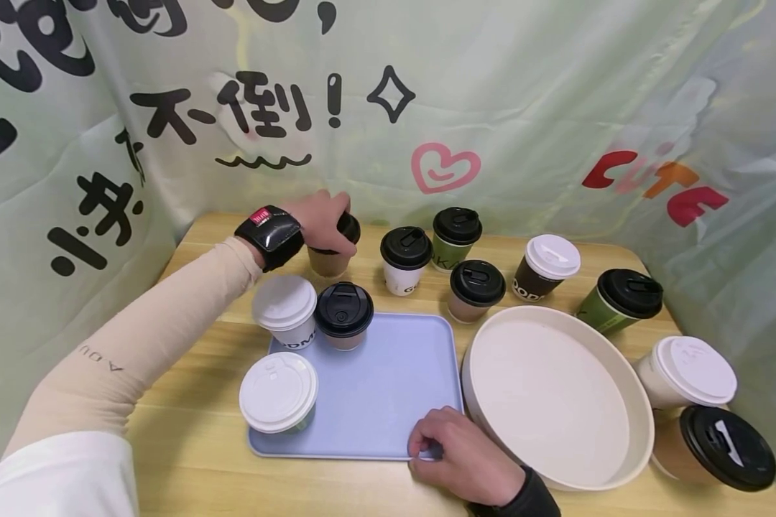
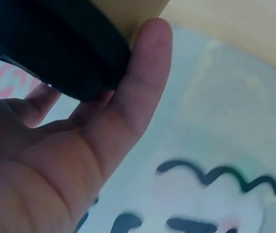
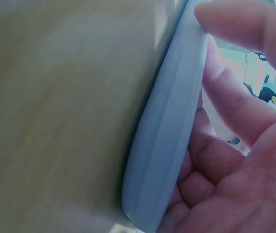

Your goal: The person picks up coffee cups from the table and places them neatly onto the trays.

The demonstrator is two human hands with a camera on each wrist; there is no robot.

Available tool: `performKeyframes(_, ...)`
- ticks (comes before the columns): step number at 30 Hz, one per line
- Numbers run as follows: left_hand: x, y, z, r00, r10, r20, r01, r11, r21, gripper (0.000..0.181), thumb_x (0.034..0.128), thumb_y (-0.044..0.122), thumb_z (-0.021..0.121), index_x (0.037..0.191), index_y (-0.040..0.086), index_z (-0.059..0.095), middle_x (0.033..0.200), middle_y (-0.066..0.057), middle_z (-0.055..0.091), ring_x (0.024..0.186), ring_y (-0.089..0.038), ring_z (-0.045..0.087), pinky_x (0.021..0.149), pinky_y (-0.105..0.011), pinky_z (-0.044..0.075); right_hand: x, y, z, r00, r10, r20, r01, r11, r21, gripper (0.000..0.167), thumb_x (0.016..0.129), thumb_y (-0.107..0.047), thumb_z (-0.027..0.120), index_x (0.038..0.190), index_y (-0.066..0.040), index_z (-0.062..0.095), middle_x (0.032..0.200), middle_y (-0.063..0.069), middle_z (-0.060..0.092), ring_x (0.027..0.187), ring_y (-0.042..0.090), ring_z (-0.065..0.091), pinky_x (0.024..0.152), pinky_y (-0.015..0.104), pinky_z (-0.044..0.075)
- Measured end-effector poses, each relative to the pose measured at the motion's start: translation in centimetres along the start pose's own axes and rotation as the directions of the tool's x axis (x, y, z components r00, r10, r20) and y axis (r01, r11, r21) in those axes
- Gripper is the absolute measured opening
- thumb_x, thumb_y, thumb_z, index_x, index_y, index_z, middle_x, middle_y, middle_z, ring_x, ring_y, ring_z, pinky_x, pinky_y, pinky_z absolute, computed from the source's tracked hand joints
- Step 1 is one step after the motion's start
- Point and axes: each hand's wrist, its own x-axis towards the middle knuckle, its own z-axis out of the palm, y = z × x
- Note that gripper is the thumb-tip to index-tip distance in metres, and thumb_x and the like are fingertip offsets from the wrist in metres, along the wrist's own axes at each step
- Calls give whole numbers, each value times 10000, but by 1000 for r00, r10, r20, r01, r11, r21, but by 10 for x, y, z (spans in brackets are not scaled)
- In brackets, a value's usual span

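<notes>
At the table's back left, my left hand grips a brown paper coffee cup by its black lid. The left wrist view shows the thumb along the side of that lid, with fingers partly hidden behind it. My right hand pinches the near edge of a blue rectangular tray, close to its right corner. On the tray's left part stand a white-lidded white cup, a black-lidded brown cup and a white-lidded cup with a green body.
A round cream tray lies right of the blue one. Behind it stand several lidded cups, including a white one, a green one and a white-lidded black one. More cups line the right edge, beside a hanging printed cloth.
</notes>
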Motion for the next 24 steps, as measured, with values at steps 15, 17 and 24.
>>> performKeyframes(15,-68,47,-27,952,237,-196,-262,958,-114,741,744,413,748,1379,165,458,1165,-137,460,991,-278,512,768,-385,498,-1,1,1,1000,-18,-14,17,1000,-4,191,819,-181,780,832,-315,645,823,-191,555,808,27,482,730,228,422)
performKeyframes(17,-79,55,-22,932,296,-208,-325,938,-120,729,737,402,765,1365,168,478,1149,-129,462,978,-270,518,768,-369,506,-1,2,1,1000,-21,-19,21,1000,-7,189,818,-182,782,833,-313,646,822,-192,553,809,27,482,729,228,422)
performKeyframes(24,-117,86,0,840,492,-230,-514,856,-47,686,722,417,820,1318,215,547,1098,-95,462,965,-213,520,771,-316,526,-1,2,2,998,-51,-42,50,999,-15,190,806,-167,775,827,-304,644,810,-196,547,792,19,478,720,218,416)
